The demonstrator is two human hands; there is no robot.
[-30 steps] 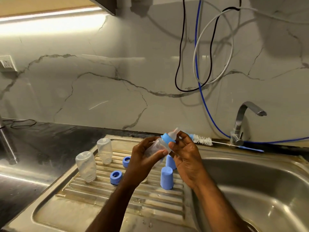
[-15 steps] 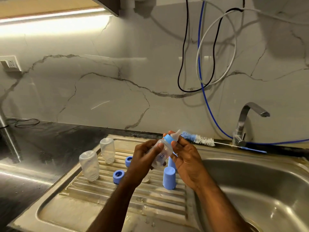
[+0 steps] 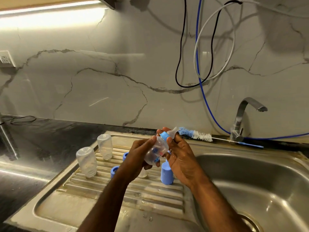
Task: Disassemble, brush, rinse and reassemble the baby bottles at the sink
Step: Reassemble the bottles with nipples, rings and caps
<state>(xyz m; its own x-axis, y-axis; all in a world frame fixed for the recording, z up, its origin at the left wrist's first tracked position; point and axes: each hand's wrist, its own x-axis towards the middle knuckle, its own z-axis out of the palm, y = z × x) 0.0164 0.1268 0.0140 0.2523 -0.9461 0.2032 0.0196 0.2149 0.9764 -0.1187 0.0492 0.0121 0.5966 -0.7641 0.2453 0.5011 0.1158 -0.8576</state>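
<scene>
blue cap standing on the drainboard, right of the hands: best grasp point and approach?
Grip the blue cap across its smooth cylindrical sides, near mid-height, coming from above. It stands upright with its closed, rounded end up, so there is likely no rim to hook on top. The right hand hovers just above it; the cap's right, sink-facing side is open.

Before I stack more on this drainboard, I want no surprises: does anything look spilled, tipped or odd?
Nothing is tipped: two clear bottles stand mouth-down and a blue cap stands upright on the drainboard. Only oddity: cables hang loose beside the tap.
</scene>
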